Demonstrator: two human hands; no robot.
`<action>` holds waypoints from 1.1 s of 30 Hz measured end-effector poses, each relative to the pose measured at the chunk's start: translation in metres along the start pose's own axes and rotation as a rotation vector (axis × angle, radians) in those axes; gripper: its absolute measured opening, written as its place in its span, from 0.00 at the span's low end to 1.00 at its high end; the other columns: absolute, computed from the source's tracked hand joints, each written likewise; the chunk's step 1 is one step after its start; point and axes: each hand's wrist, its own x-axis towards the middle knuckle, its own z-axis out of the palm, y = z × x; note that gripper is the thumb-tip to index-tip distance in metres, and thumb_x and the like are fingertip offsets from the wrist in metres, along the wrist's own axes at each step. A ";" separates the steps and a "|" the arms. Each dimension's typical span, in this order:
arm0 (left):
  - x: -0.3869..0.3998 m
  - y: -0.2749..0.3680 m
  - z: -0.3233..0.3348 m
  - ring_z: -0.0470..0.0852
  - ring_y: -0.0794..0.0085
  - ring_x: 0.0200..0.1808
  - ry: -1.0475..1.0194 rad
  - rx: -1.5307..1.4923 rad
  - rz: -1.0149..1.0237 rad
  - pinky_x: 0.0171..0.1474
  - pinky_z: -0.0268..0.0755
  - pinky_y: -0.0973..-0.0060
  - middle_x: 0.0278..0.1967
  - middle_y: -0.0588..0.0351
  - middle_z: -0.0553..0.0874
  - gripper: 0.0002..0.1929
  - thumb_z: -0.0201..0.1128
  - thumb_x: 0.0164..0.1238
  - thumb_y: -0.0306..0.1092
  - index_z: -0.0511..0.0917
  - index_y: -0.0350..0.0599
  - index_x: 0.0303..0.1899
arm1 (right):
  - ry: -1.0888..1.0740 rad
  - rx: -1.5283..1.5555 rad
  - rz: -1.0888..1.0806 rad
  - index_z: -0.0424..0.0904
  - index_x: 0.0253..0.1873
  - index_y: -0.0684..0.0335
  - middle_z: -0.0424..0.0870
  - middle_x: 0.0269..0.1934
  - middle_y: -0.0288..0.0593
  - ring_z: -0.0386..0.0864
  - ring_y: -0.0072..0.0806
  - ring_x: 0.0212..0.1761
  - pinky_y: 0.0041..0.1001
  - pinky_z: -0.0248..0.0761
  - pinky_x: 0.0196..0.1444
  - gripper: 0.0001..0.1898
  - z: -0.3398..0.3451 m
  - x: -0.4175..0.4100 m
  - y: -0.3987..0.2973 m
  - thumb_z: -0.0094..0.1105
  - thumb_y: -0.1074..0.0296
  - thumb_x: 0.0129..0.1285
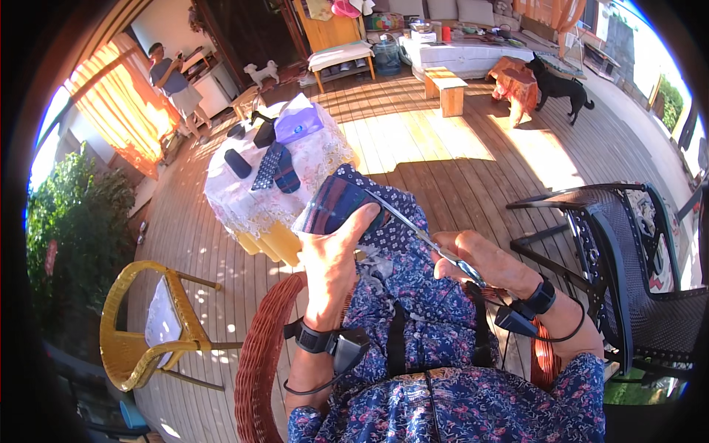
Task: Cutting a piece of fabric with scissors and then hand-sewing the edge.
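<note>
My left hand [334, 255] grips a folded plaid cloth piece [335, 207] in navy and dark red, thumb pressed on its near side. Dark blue cloth with small white flowers [400, 224] shows beside and below it, over my lap. In my right hand [473, 260] is a long, slim metal tool [407, 221]; its far end meets the plaid cloth by my left thumb. Whether it is a pair of scissors is unclear. Ahead, a patterned cloth piece [267, 166] and a plaid one [287, 173] lie on a round table [221, 202] with a lace cloth.
The table also holds a purple soft pack [299, 124], a dark oblong object [237, 163] and a black object [265, 134]. A yellow chair [119, 354] stands left, a black chair [609, 266] right. Farther off are a person [171, 83], a white dog [261, 73] and a black dog [559, 88].
</note>
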 end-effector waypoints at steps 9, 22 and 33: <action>-0.001 0.003 0.004 0.81 0.81 0.35 -0.033 -0.024 0.017 0.42 0.74 0.82 0.37 0.60 0.86 0.16 0.73 0.55 0.26 0.81 0.36 0.46 | -0.071 -0.172 0.048 0.73 0.39 0.65 0.74 0.27 0.34 0.72 0.21 0.29 0.25 0.66 0.31 0.27 -0.003 0.000 0.004 0.65 0.41 0.60; -0.008 0.006 0.007 0.81 0.79 0.40 -0.147 0.028 -0.075 0.47 0.74 0.80 0.40 0.59 0.85 0.17 0.71 0.56 0.23 0.80 0.36 0.48 | -0.105 -0.041 0.057 0.70 0.40 0.63 0.73 0.28 0.33 0.70 0.18 0.28 0.23 0.64 0.29 0.26 -0.004 0.001 0.004 0.65 0.43 0.60; -0.006 0.007 0.007 0.83 0.75 0.43 -0.167 -0.004 -0.083 0.50 0.76 0.77 0.44 0.54 0.84 0.22 0.68 0.56 0.19 0.76 0.33 0.55 | -0.052 -0.002 0.082 0.67 0.33 0.62 0.68 0.23 0.32 0.66 0.17 0.23 0.24 0.59 0.24 0.25 -0.003 0.001 -0.003 0.66 0.45 0.61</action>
